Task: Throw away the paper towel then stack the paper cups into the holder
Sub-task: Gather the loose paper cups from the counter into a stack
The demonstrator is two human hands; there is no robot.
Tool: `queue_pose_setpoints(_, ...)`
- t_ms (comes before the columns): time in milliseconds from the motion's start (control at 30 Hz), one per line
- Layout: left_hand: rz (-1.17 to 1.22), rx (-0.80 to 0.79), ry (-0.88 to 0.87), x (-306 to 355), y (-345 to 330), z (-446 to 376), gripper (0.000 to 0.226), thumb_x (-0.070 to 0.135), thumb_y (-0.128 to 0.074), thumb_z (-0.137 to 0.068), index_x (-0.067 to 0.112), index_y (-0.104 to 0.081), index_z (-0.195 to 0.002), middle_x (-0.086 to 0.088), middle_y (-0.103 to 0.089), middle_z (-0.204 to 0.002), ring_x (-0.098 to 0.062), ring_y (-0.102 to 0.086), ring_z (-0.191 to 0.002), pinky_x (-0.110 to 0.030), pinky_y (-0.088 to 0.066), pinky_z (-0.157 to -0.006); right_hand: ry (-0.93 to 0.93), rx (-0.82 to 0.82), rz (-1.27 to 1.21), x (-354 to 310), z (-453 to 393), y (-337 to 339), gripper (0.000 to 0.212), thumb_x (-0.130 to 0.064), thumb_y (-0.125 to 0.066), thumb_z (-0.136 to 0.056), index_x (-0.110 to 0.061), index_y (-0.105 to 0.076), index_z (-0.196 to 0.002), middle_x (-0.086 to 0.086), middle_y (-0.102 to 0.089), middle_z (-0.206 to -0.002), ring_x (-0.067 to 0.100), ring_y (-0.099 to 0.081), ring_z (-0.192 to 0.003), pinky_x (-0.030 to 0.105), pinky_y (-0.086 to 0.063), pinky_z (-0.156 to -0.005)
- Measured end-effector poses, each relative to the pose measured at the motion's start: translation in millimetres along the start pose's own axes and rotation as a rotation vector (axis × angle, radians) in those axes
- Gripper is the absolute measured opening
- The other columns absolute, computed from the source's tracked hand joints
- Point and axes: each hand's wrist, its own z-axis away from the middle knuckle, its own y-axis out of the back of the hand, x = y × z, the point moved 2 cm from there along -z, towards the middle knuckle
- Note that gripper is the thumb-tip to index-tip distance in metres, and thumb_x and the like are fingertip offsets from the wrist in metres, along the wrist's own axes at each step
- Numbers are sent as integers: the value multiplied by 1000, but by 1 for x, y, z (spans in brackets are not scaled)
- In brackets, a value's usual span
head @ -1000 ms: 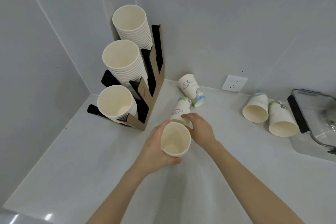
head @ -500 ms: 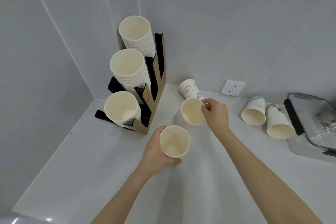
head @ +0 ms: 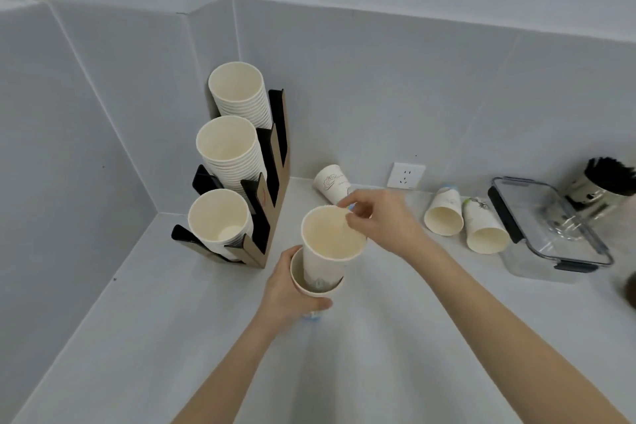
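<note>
We grip the lower cup [head: 315, 286] in our left hand [head: 285, 289] while our right hand [head: 378, 220] pinches the upper cup [head: 330, 244] by its rim. Keep both cups in line and press straight down.

Left hand [head: 287, 289] curled around the lower paper cup [head: 315, 286], thumb across its front. Right hand [head: 382, 220] raised above, fingertips [head: 352, 217] pinching the upper paper cup [head: 330, 244] at its rim. Both forearms bare, extended forward.

Cup holder [head: 275, 182] in the corner (left), container [head: 550, 227] far right.
</note>
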Motion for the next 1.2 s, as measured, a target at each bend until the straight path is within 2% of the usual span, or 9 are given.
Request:
queue_pose_setpoints(100,22,14,8,-2,0,0,85,28,-86,-30,55,-39,-95,19,-58,-105,2,-55,-95,-11,-40,-69,-26,-107,142,15,10,-32,26,-11,-57,-78,-21,-67,-100,3,-68,-79,22,-62,-77,33,-50,-75)
queue_pose_setpoints(300,35,10,-22,-1,-1,-2,85,30,-85,-30,57,-41,-98,20,-59,-108,3,-56,-100,-14,-44,-73,-110,-145,176,41,19,-60,27,-18,-52,-84,-22,-62,-109,3,-71,-94,23,-62,-90,33,-47,-78)
queue_pose_setpoints(433,26,-26,-20,7,2,-13,81,33,-83,-30,53,-43,-97,19,-60,-106,-5,-57,-102,-31,-50,-87,-90,-168,185,46,2,-56,23,-19,-49,-86,-19,-66,-101,3,-71,-96,23,-62,-90,34,-48,-78)
queue_pose_setpoints(500,-3,-33,-30,14,5,-23,80,31,-84,-31,49,-44,-98,22,-59,-102,-7,-57,-100,-31,-49,-88,-100,-168,174,51,-13,-49,21,-19,-49,-86,-18,-67,-98,3,-72,-96,24,-62,-89,34,-47,-76)
queue_pose_setpoints(600,1,-15,-42,26,9,-45,83,22,-87,-38,40,-44,-107,23,-58,-100,-7,-56,-98,-22,-45,-80,-142,-122,113,61,-41,-37,21,-21,-51,-87,-19,-66,-102,4,-70,-95,24,-62,-90,34,-47,-79)
queue_pose_setpoints(733,35,29,-65,39,8,-78,84,23,-86,-41,38,-44,-112,25,-57,-102,7,-52,-94,-10,-38,-70,-206,-51,61,80,-85,-26,22,-23,-52,-85,-17,-65,-103,9,-72,-98,27,-63,-92,39,-51,-84)
queue_pose_setpoints(900,18,90,-111,42,0,-120,82,25,-84,-40,46,-42,-107,27,-56,-100,11,-52,-91,-2,-40,-69,-275,-47,63,111,-140,-36,33,-26,-57,-84,-14,-55,-115,8,-66,-110,26,-60,-101,37,-47,-85)
queue_pose_setpoints(1033,9,163,-110,38,-9,-143,105,19,-87,-43,25,-31,-132,19,-46,-110,13,-38,-95,5,-29,-72,-323,-79,103,134,-170,-56,52,-28,-63,-81,-11,-44,-126,14,-54,-127,31,-49,-117,40,-42,-90)
queue_pose_setpoints(1200,-12,207,-151,30,-12,-154,103,23,-87,-46,26,-32,-132,16,-46,-119,14,-38,-105,10,-25,-81,-409,-145,115,157,-182,-90,71,-34,-65,-77,-6,-31,-133,20,-43,-135,38,-38,-124,46,-37,-98)
